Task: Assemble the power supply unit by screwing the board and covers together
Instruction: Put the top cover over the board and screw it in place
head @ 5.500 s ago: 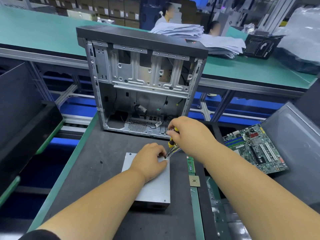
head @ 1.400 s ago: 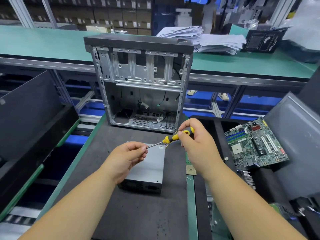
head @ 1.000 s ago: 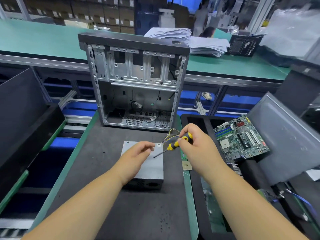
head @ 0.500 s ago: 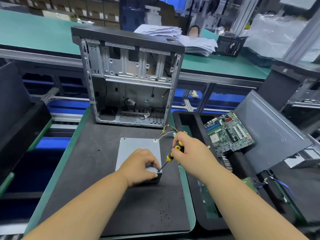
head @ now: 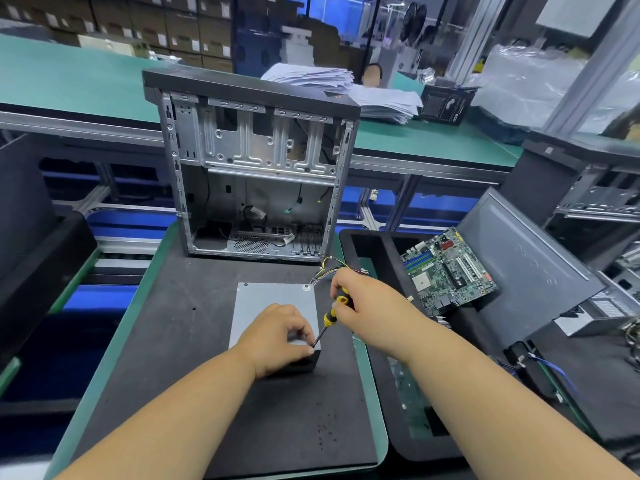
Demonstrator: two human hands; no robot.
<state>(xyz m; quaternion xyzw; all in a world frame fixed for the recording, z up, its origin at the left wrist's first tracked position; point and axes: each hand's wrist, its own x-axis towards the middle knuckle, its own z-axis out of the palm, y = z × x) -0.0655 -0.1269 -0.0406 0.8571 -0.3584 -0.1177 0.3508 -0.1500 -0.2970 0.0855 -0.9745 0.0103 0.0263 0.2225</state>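
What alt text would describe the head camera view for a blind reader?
The right hand drives a screwdriver into the near right corner of a grey power supply unit, where the left hand steadies it. An open computer case stands behind.

Your grey metal power supply unit (head: pixel 273 299) lies flat on the table (head: pixel 194 327), coloured wires (head: pixel 323 270) trailing from its far right corner.

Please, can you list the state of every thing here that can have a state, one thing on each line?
power supply unit: lies flat on the mat, cover on.
screwdriver: tilted, tip at the unit's near right corner.
right hand: grips the screwdriver handle.
left hand: rests on the unit, fingers at the tip.
computer case: upright, side open.
motherboard: lies loose, tilted.
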